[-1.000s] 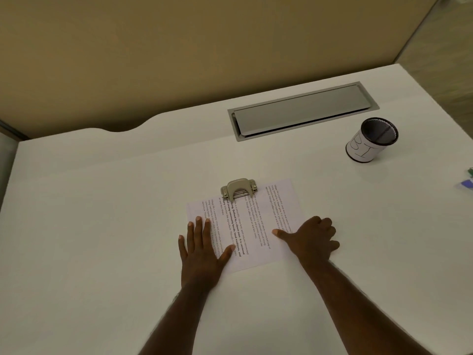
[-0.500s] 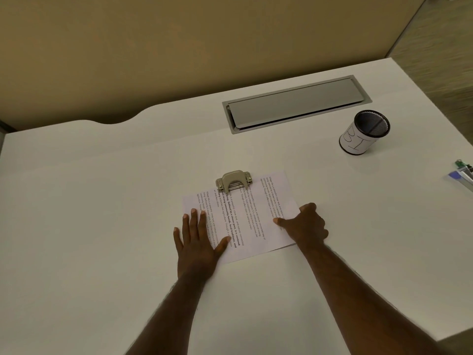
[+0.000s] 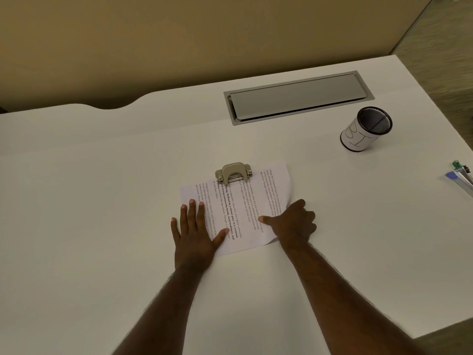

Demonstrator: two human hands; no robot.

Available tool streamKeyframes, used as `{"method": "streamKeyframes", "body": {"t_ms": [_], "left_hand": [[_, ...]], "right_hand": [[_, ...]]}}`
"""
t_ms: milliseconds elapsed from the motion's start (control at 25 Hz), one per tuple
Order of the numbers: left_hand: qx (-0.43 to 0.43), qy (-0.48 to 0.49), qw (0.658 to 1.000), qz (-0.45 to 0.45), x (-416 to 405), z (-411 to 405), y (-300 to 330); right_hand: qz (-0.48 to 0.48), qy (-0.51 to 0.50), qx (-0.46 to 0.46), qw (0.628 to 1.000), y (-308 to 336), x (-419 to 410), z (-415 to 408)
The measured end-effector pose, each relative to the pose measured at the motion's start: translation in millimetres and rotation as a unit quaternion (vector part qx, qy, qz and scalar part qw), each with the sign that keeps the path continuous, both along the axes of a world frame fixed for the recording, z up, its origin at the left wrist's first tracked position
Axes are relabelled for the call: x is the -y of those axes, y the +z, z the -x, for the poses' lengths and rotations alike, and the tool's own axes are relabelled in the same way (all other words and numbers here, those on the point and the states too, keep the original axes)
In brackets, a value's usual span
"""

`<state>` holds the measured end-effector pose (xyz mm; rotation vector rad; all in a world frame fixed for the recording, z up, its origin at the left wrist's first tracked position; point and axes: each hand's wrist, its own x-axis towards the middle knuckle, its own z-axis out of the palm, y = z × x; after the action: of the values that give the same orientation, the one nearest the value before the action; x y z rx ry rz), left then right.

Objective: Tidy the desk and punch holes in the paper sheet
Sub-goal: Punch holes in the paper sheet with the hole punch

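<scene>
Two bare forearms enter from the near edge, no sleeves, watch or bracelet showing. The left hand (image 3: 195, 233) and right hand (image 3: 293, 222) wear no gloves or rings; short, pale fingernails show on the left hand's fingers (image 3: 192, 208).

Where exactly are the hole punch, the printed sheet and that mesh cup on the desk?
hole punch (image 3: 234, 173), head view, on its metal lever top.
paper sheet (image 3: 245, 208), head view, on the printed middle between the hands.
mesh pen cup (image 3: 358, 138), head view, on its white label wrap.
</scene>
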<state>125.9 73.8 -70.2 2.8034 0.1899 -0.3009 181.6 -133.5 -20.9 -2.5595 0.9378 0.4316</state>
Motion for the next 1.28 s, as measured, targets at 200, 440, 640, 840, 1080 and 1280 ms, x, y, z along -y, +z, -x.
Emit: {"method": "streamKeyframes", "body": {"t_ms": [200,440,640,840,1080,1280], "left_hand": [[0.004,0.001,1.0,0.004,0,0,-1],[0.001,-0.005,1.0,0.0,-2,0,-5],[0.038,0.076,0.994,0.072,-1,2,9],[0.072,0.465,0.855,0.219,0,19,36],[-0.063,0.532,0.715,0.449,-10,22,51],[-0.074,0.496,0.708,0.497,-18,14,47]], "right_hand": [[-0.057,-0.021,-0.034,0.998,-1,9,-9],[-0.207,-0.091,0.083,0.971,-11,43,-10],[-0.263,-0.085,0.056,0.959,-13,51,-13],[-0.312,-0.099,0.035,0.944,-12,58,-15],[-0.335,-0.119,-0.021,0.935,-5,63,-19],[-0.326,-0.077,-0.011,0.942,-4,65,-20]]}}
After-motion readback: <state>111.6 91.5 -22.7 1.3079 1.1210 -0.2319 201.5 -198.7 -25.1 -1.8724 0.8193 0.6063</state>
